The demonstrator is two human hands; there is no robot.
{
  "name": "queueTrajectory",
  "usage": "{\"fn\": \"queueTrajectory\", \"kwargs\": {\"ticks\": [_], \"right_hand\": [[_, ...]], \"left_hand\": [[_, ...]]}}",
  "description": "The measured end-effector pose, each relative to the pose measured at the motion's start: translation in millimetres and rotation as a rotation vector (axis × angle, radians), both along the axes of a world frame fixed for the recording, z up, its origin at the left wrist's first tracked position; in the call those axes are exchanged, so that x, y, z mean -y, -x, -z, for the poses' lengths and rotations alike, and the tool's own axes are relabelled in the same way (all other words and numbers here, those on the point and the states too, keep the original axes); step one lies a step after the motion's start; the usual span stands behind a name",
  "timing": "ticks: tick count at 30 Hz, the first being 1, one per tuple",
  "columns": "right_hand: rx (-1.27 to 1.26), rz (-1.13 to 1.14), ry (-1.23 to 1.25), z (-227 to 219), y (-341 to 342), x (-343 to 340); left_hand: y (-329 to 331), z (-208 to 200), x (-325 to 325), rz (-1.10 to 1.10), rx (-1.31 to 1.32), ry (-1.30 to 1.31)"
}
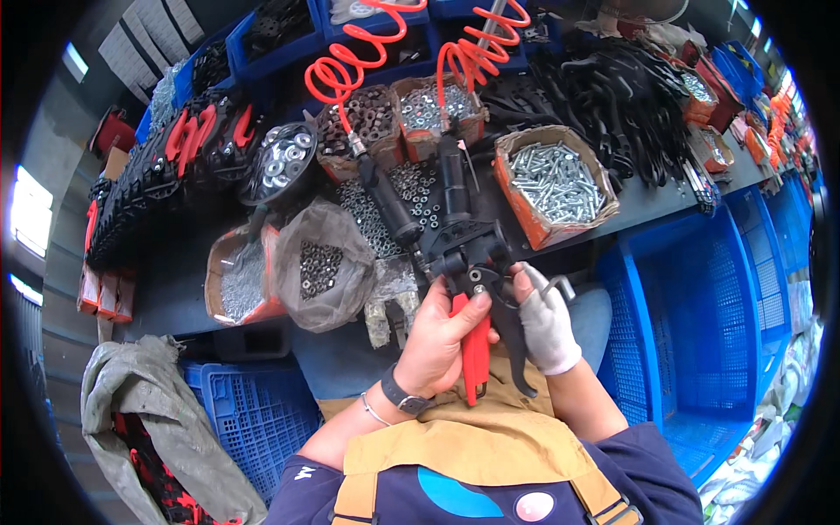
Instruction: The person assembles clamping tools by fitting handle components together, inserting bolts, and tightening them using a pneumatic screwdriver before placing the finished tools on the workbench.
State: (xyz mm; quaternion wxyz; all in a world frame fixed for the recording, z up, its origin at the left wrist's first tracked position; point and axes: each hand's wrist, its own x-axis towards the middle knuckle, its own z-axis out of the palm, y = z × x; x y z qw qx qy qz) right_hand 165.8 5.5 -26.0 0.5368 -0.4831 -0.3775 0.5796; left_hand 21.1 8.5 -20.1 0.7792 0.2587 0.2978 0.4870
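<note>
In front of my body I hold a plier-like hand tool with one red handle and one black handle. Its dark head points away from me, among the pneumatic drivers. My left hand, bare and with a dark wristband, is closed around the red handle, the thumb pressing near the pivot bolt. My right hand wears a white fingerless glove and is closed beside the black handle. From its grip sticks a bent metal rod; the hand hides the rest. Two black pneumatic drivers reach down just beyond the tool.
Loose nuts lie on the bench. Around them are a box of bolts, a bag of dark nuts and a bowl of washers. Black handle parts pile at the right. Blue crates stand right and left; red coiled hoses hang above.
</note>
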Motion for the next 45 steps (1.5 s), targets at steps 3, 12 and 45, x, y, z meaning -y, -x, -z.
{"fn": "queueTrajectory", "kwargs": {"ticks": [3,12,45], "right_hand": [[0.545,-0.176,-0.303,-22,-21,-9],[1.881,-0.293,-0.725,-28,-104,-173],[0.891,-0.007,-0.984,-66,30,-3]], "left_hand": [[6,4,-2,0.013,-0.017,0.052],[4,10,0,0.064,-0.021,0.065],[44,29,7,0.201,1.089,-0.252]]}}
